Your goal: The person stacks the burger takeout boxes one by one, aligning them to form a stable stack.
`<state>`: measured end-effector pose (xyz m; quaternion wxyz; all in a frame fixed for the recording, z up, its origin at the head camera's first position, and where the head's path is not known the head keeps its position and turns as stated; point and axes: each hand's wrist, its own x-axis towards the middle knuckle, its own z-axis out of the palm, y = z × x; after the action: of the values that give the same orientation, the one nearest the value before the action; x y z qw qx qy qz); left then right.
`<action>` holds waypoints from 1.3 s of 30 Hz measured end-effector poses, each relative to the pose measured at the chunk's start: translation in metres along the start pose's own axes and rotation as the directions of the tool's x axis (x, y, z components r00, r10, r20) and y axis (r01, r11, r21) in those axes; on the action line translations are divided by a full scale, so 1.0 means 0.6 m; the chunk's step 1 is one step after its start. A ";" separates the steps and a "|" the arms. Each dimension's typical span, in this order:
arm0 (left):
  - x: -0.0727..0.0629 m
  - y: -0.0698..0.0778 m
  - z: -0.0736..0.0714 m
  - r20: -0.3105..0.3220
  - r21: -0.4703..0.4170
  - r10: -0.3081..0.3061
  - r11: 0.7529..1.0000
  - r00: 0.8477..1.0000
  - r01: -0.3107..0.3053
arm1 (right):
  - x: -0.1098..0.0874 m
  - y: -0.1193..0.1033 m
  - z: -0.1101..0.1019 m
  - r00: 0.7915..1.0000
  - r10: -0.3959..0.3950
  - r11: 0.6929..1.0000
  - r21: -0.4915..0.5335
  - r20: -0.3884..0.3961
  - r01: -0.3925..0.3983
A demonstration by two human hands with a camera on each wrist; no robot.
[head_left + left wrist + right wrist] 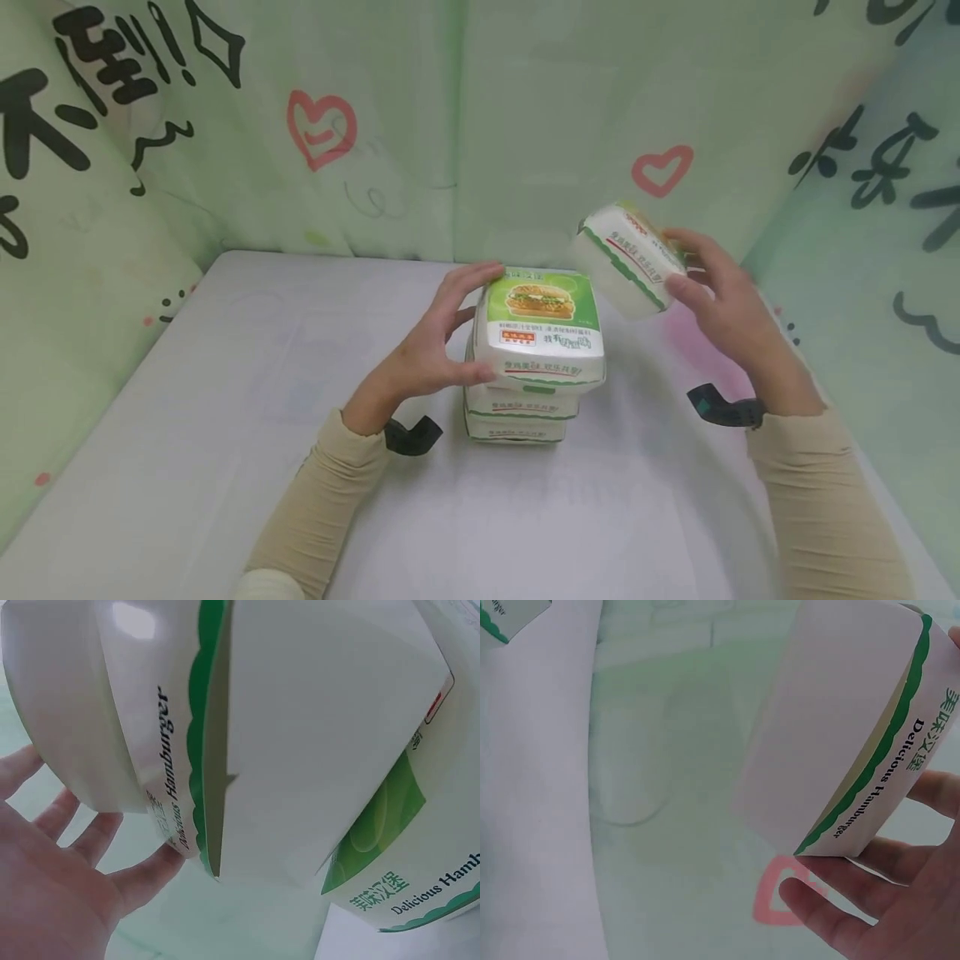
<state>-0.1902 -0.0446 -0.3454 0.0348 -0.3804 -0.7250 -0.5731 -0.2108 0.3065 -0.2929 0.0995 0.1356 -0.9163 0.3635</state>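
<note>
A stack of three white-and-green hamburger boxes (pixel 536 354) stands in the middle of the white table (pixel 225 400). My left hand (pixel 442 333) rests against the left side of the top box (pixel 315 750), with its fingers straight along the wall and the thumb at the near corner. My right hand (pixel 716 304) holds another closed hamburger box (pixel 628 258) tilted in the air, above and to the right of the stack. In the right wrist view that box (pixel 847 742) lies between the thumb and fingers (pixel 832 915).
Pale green curtain walls (pixel 465 125) with black writing and red hearts close in the table at the back and both sides. Bare table surface lies to the left and in front of the stack.
</note>
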 end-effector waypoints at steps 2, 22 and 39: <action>0.000 0.001 0.000 0.006 0.000 0.001 1.000 1.000 -0.001 | -0.001 -0.010 -0.003 0.999 -0.035 0.999 0.016 -0.018 0.036; -0.001 0.000 -0.004 0.013 0.014 -0.011 1.000 1.000 0.011 | -0.004 -0.084 -0.015 0.926 -0.376 0.921 0.093 -0.038 0.378; -0.001 -0.001 -0.002 0.013 0.021 -0.022 1.000 1.000 0.022 | -0.006 -0.125 -0.010 0.851 -0.523 0.852 0.065 0.051 0.520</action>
<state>-0.1905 -0.0461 -0.3460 0.0276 -0.3758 -0.7352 -0.5634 -0.1827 0.2592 -0.2416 0.1602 0.3933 -0.8389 0.3405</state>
